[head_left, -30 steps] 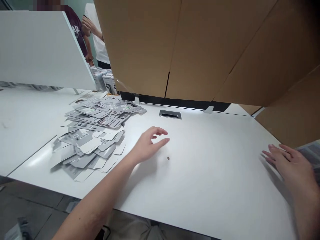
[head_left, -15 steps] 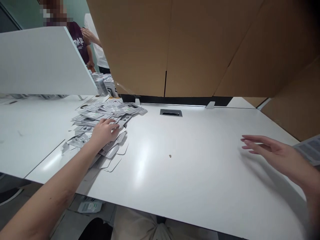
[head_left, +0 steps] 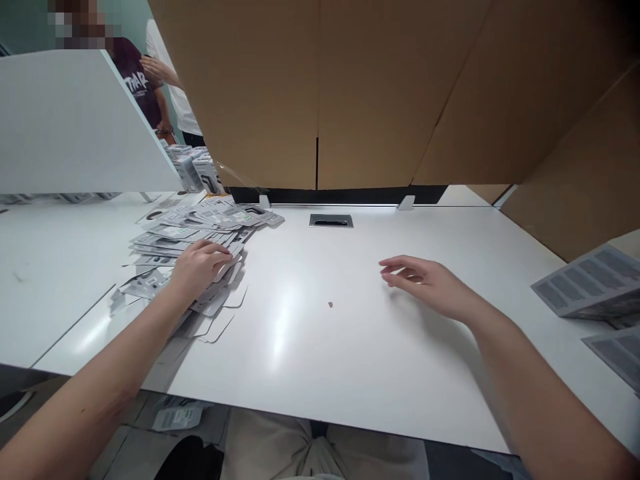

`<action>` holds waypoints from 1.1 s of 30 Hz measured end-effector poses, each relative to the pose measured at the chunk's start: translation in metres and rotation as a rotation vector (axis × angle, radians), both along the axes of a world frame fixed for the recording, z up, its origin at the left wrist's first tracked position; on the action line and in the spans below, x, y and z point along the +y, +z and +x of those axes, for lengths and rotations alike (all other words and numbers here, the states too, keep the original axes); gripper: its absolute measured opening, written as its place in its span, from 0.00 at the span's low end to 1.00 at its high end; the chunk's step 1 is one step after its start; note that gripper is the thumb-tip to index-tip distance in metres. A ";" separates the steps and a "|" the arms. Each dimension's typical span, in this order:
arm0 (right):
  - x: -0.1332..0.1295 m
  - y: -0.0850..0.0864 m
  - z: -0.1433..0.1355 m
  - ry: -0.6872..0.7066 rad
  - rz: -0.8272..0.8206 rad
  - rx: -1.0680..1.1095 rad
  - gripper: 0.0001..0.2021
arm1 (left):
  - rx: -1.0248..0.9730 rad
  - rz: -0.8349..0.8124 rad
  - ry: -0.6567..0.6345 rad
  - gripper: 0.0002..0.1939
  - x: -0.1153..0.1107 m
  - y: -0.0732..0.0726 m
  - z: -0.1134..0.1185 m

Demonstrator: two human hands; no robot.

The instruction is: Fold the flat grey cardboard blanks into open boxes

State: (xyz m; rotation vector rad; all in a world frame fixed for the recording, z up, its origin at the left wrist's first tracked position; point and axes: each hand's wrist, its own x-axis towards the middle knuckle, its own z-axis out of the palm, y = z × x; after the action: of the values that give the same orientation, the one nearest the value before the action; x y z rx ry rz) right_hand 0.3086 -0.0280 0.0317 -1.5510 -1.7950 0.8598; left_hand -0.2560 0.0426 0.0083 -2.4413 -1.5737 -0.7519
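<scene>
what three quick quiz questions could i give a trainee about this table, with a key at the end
1. Multiple choice: what is the left hand at?
a) a tall brown cardboard panel
b) the loose pile of flat grey-and-white printed cards
c) a rectangular metal-framed slot

2. True or false: the right hand is over the glossy white tabletop, holding nothing.

3. Fill in the blank: the small brown fleck lies nearer to the fingertips of the ____ hand.

Key: 1 b; 2 true; 3 right
</scene>
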 end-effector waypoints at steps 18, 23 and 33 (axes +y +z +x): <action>0.009 -0.034 -0.083 0.218 -0.321 0.707 0.36 | -0.178 0.033 -0.689 0.14 -0.053 0.014 0.236; 0.019 -0.041 -0.068 -0.030 -0.163 0.685 0.29 | -0.248 -0.070 -0.667 0.06 -0.042 -0.011 0.258; 0.009 -0.026 -0.047 0.044 -0.179 0.703 0.30 | -0.385 -0.033 -0.286 0.20 -0.015 -0.032 0.196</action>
State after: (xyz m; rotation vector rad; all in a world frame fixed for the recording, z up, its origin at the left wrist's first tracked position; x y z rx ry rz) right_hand 0.2615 -0.0191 0.0054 -1.1032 -1.2634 1.4050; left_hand -0.0599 0.0278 -0.0236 -2.7025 -1.3604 -1.3214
